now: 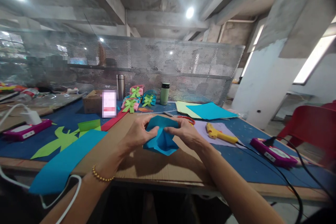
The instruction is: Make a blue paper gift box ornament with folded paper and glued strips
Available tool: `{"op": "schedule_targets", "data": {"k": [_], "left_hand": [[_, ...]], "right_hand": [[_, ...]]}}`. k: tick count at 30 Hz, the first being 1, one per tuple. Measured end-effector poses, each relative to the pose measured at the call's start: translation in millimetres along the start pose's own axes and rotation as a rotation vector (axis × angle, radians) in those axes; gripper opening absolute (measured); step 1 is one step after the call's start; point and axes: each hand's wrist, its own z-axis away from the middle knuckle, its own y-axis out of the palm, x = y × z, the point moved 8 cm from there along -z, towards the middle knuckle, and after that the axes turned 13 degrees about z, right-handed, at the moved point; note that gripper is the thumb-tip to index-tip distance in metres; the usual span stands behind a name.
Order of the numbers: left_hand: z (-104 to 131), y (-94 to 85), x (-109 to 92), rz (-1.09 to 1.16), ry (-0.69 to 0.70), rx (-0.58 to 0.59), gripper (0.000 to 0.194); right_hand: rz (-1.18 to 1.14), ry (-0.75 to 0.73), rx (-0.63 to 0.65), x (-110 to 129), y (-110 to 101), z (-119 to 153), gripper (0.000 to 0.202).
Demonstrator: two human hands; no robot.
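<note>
A folded piece of blue paper (164,141), partly opened into a hollow box-like shape, is held just above a brown cardboard sheet (168,168). My left hand (141,131) grips its left side, thumb pressed on the inner face. On the opposite side my right hand (185,131) pinches the paper the same way, thumb inside. The fingers behind the paper are mostly hidden. Just beyond my right hand lie red-handled scissors (187,119). A yellow glue gun (220,134) rests on a lilac paper sheet (201,129) to the right.
Left are a long blue strip (68,157) and green cut paper (61,140). Bow-topped paper boxes (135,92), a steel flask (120,87) and a green bottle (165,93) stand behind. Purple power strips (273,152) with cords lie on both sides; blue sheets (212,111) sit back right.
</note>
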Motion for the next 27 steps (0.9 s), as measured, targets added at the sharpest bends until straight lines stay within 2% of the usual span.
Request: {"op": "schedule_targets", "data": {"k": [9,18,22,27], "left_hand": [[-0.1,2.8,4.7,0.124,-0.143,0.019,0.022],[0.1,6.2,24.2,0.239,-0.262,0.003,0.032],[-0.9,9.8,18.9,0.261,-0.286,0.012,0.037],[-1.0,13.4,9.5,0.284,-0.298,0.042,0.042]], "right_hand": [[-0.038,0.069,-0.011,-7.3,1.3,0.2,0.027],[-0.08,0.041,-0.058,-9.2,3.1,-3.5,0.048],[-0.115,0.092,-0.088,-12.6,3.8,-3.6,0.05],[-0.136,0.113,-0.088,-12.2,5.9,-2.9,0.042]]}}
